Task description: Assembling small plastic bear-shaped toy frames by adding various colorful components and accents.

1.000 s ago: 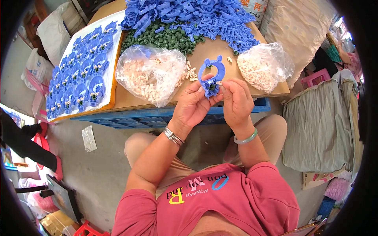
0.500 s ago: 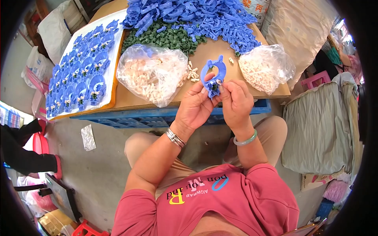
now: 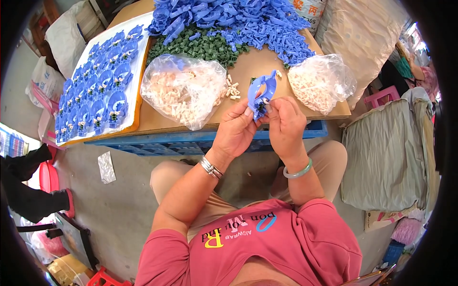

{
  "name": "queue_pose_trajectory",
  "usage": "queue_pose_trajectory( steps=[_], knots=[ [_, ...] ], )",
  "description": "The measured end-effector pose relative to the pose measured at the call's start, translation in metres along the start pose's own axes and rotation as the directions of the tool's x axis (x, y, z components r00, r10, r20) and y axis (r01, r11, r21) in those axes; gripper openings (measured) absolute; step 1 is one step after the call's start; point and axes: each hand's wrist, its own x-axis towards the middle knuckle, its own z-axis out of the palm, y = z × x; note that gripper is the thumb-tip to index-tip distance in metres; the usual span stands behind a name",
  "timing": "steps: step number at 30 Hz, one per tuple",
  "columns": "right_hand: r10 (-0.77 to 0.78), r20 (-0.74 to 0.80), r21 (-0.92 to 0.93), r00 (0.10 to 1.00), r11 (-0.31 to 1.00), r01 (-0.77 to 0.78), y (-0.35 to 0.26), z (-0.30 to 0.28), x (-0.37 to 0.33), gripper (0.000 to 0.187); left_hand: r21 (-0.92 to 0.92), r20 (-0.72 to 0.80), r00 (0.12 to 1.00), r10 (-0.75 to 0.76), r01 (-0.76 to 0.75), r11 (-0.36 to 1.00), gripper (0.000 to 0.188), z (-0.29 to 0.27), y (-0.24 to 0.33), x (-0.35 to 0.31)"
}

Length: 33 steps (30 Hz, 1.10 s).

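Tilted further: blue ring [image 3: 270, 86] before green pile [image 3: 200, 48], pinched by left hand [image 3: 237, 129] and right hand [image 3: 287, 123] — likely light, stiff; grip low.

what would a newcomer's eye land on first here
Probably the big heap of blue parts far back on the table, with green pieces in front. Next, the white tray with rows of blue pieces at left, and, near the centre, the blue ring-shaped piece in the left hand, touched by the right hand.

Brown table [image 3: 255, 57]: white tray [image 3: 137, 71] left; blue parts [image 3: 229, 16] and green parts [image 3: 205, 46] heaped far side; left clear bag [image 3: 179, 95], right clear bag [image 3: 318, 85]; loose cream pieces [image 3: 233, 89] between.
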Motion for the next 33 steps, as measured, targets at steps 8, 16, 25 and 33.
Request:
queue_pose_trajectory(
  steps=[8,16,25,33],
  knots=[
    [0.034,-0.009,0.009,0.999,0.999,-0.034,-0.004,0.001,0.000,0.005,0.088,-0.010,0.998,0.061,-0.060,0.994,0.039,0.001,-0.004,-0.003],
    [0.094,0.034,0.051,0.995,0.994,-0.095,-0.002,0.001,0.001,0.005,0.070,-0.059,0.997,0.046,-0.042,0.997,0.039,0.007,-0.002,-0.002],
    [0.438,0.109,0.677,0.892,0.625,-0.390,0.005,0.002,0.007,0.013,-0.059,-0.129,0.990,-0.051,0.044,0.997,0.033,0.006,0.006,0.001],
    [0.470,0.243,0.602,0.849,0.613,-0.512,0.021,0.009,0.003,0.016,-0.055,-0.217,0.972,-0.088,0.078,0.995,0.029,0.004,0.001,0.000]
  ],
)
